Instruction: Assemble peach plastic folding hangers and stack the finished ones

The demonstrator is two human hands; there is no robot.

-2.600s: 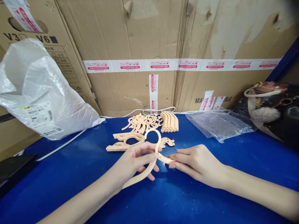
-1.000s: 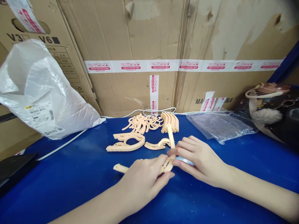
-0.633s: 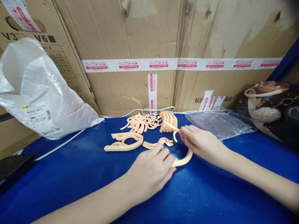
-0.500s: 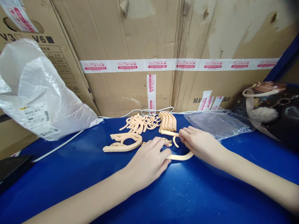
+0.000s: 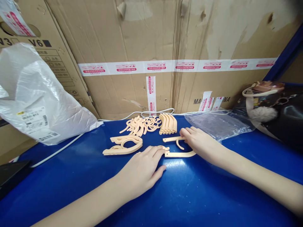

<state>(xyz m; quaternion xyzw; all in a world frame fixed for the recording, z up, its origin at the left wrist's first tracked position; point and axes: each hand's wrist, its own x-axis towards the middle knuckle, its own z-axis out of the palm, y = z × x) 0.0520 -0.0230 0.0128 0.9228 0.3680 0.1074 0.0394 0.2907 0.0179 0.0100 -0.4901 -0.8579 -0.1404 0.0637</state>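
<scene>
Beyond the hands, the blue surface runs back to upright cardboard, which closes off the far side, while its widest open stretch spreads on the near side of both hands. Past the left hand, to its left, a white plastic bag stands against the cardboard; beyond the right hand a clear plastic sheet lies flat, with a dark bag farther right. The right hand is closed, palm down, pinching a beige hanger at its bend, its two arms pointing toward the left hand, its hook between them. The left hand is loosely open, thumb apart, fingers reaching over a small beige piece; whether they touch it cannot be told. Just past the left hand lie folded beige hangers; farther off, loose hooks sit beside stacked curved arms.
</scene>
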